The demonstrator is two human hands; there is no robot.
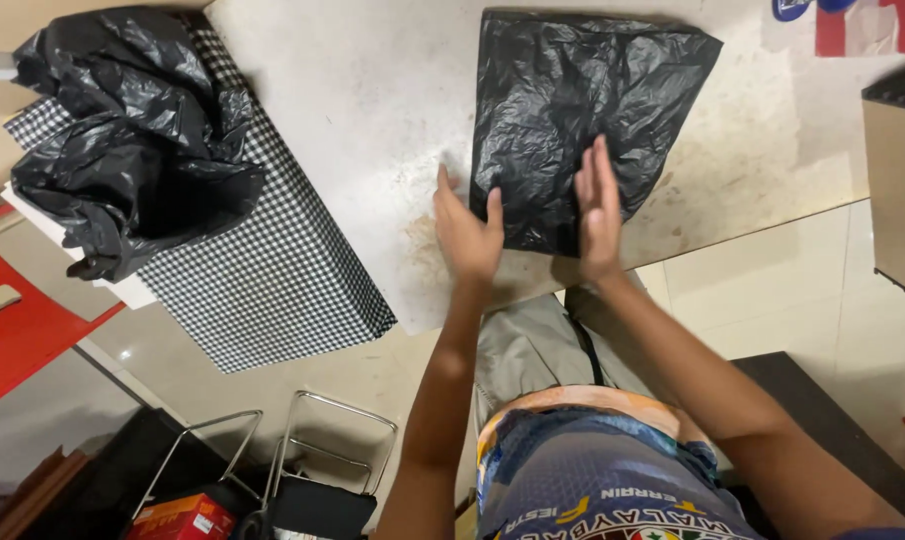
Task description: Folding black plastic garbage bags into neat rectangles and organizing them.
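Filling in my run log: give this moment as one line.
left hand: flat at black plastic bag edge | right hand: pressing bag flat | surface: white table | nearby: crumpled black bags

Under my hands I see a glossy black plastic bag [572, 110] in the upper middle of the frame, lying on a pale off-white tabletop [362, 110] marked with brownish stains. At upper left, a second crumpled black bag [132, 140] sits on a cloth [272, 270] of fine black-and-white check. A red surface [22, 330] shows at the left edge. At lower left I see a red-orange box [182, 518] beside silvery metal frames [312, 440]. The floor tiles [772, 290] at right are cream. At the bottom, my shirt [592, 480] is blue-grey with an orange band and yellow lettering. A red patch [872, 28] shows at upper right.
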